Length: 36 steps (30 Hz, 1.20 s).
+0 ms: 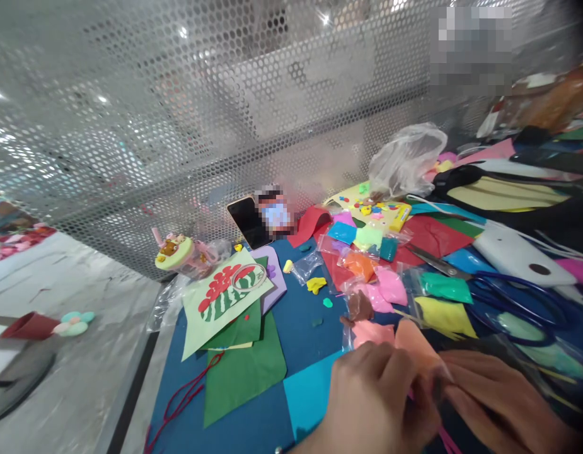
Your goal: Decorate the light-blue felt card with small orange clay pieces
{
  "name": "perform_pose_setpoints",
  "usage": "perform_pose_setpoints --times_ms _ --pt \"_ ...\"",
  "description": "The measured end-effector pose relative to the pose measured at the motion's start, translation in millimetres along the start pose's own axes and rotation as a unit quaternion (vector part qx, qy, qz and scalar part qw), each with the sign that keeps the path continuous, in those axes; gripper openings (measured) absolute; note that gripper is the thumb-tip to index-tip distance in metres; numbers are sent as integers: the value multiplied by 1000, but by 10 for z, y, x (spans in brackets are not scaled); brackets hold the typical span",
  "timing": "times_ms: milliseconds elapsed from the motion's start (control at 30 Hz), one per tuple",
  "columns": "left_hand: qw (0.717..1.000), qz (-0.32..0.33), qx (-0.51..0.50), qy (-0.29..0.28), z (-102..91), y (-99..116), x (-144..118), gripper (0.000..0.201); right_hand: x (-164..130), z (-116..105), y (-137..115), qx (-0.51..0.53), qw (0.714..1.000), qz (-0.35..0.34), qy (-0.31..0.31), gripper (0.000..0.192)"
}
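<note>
My left hand point(374, 400) and my right hand point(502, 400) meet at the bottom right, both pinching a small plastic bag of peach-coloured clay point(414, 343). Just beyond lie several more bags of clay: pink point(390, 287), orange point(360, 265), green point(445, 287), yellow point(445, 315) and brown point(360, 307). Blue-handled scissors point(508, 296) lie to the right of them. All this rests on blue paper sheets point(300, 315).
A light-green card with a red and green clay picture point(222, 296) lies at left on green paper point(244, 369). A phone point(248, 221) leans against the perforated metal wall point(178, 126). A clear plastic bag point(407, 157), a white device point(522, 255) and coloured sheets fill the right.
</note>
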<state>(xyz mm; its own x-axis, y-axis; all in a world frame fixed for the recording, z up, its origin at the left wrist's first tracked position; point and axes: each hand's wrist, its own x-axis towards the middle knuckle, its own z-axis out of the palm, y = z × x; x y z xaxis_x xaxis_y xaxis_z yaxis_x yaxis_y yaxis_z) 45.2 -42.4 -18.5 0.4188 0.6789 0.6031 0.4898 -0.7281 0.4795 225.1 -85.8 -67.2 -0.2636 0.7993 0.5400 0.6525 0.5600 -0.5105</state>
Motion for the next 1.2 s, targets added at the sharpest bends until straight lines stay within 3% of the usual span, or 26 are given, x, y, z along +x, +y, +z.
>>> perform_pose_setpoints --times_ms 33,133,167,300,400,600,833,967,1200 --pt "1000 -6 -1 -19 -11 -21 12 15 53 3 37 -1 1000 14 -13 21" --pt "995 -21 -26 -94 -49 -76 9 17 212 -8 85 4 1000 27 -6 61" --pt "993 -23 -31 -108 -60 -91 5 17 258 -13 82 -9 1000 27 -4 61" --pt "994 -20 -5 -107 -96 -137 17 20 366 -15 47 -57 998 -23 -5 23" --pt "995 -11 14 -93 -125 -162 37 18 387 -14 36 -64 998 -22 17 12" --pt "997 38 37 -60 -176 -168 58 9 405 -26 39 -41 999 -5 18 26" --pt "989 -42 23 -142 -147 -154 36 3 406 -11 21 -61 997 -43 16 32" --pt "985 -47 4 -164 -123 -140 14 5 407 -26 1 -60 997 -54 21 35" --pt "991 -72 -48 -107 -209 -151 85 10 384 -60 58 17 999 4 -37 20"
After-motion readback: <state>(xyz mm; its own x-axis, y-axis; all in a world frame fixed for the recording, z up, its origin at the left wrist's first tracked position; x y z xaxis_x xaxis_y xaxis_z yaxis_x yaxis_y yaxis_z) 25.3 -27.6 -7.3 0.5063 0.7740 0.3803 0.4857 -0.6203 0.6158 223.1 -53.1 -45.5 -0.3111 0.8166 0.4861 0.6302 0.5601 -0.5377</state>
